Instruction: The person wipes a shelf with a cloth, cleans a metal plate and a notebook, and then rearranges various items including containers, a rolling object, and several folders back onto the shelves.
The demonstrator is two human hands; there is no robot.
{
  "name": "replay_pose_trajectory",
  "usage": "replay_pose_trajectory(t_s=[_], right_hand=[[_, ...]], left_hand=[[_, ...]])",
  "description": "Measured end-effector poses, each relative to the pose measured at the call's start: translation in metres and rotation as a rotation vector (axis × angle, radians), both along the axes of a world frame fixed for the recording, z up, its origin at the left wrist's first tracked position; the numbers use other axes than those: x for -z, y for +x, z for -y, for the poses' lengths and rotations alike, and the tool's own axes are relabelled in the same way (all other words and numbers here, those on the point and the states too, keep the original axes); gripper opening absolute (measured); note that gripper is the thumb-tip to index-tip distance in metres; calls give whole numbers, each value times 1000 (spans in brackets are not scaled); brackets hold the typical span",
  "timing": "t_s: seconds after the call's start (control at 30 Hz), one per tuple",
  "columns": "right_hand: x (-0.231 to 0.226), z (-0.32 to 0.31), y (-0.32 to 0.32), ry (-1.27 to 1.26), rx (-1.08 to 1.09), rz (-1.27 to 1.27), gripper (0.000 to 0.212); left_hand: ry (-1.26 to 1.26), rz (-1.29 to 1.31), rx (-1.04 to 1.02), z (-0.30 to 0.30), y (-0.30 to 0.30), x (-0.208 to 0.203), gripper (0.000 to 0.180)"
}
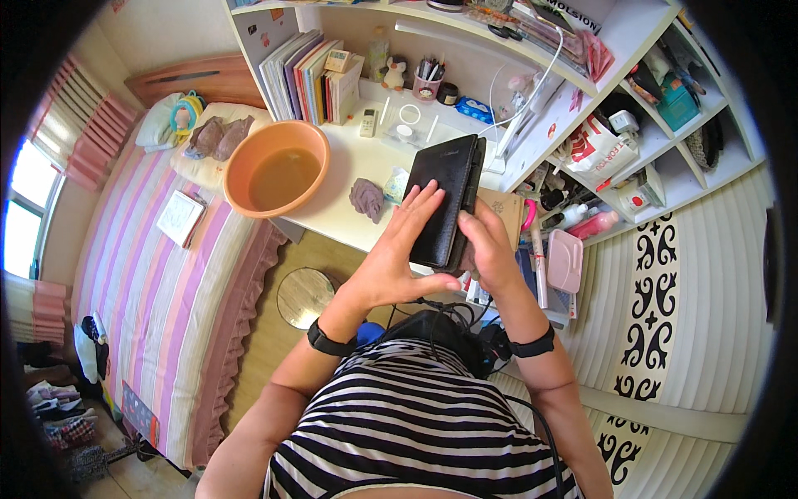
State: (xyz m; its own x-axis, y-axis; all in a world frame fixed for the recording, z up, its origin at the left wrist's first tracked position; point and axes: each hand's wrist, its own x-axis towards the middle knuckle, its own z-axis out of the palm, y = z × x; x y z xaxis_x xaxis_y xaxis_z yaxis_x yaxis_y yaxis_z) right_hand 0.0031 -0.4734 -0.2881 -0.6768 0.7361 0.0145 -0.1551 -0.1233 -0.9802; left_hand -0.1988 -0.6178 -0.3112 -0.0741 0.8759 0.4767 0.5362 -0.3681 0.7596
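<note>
A black book-shaped case [440, 195] with a leather-like cover is held up, tilted, over the front of the white desk [332, 224]. My left hand [407, 237] lies flat on its cover, fingers stretched and thumb apart. At the case's right edge, my right hand [489, 249] grips it, thumb on the edge and the other fingers partly hidden behind. Left of the case, a crumpled grey-purple cloth [366, 200] rests on the desk. An orange basin [291, 138] of murky brownish water stands at the desk's left end.
Books [303, 79], a remote control [368, 122], a pen cup [427, 83] and a penguin figure [394, 73] line the back of the desk. Packed shelves [657, 116] rise at right. A striped bed [158, 274] and a round stool [304, 297] are at left.
</note>
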Motion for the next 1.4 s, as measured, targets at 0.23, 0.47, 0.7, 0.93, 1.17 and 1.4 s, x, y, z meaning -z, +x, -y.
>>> replay_pose_trajectory(t_s=[0.23, 0.47, 0.7, 0.93, 1.17, 1.4], right_hand=[[-9, -5, 8, 63, 58, 130, 37], [0, -23, 29, -117, 110, -30, 49], [22, -52, 60, -56, 134, 9, 53], [25, -71, 62, -31, 81, -79, 60], [21, -88, 62, 3, 49, -63, 66], [12, -84, 51, -3, 2, -111, 68]], left_hand=[[46, 454, 13, 5, 0, 30, 142], [184, 972, -40, 15, -25, 109, 90], [69, 1325, 132, 21, -4, 101, 88], [181, 1315, 205, 34, -1, 99, 81], [162, 1347, 240, 39, -7, 111, 82], [217, 1349, 243, 45, -8, 107, 83]])
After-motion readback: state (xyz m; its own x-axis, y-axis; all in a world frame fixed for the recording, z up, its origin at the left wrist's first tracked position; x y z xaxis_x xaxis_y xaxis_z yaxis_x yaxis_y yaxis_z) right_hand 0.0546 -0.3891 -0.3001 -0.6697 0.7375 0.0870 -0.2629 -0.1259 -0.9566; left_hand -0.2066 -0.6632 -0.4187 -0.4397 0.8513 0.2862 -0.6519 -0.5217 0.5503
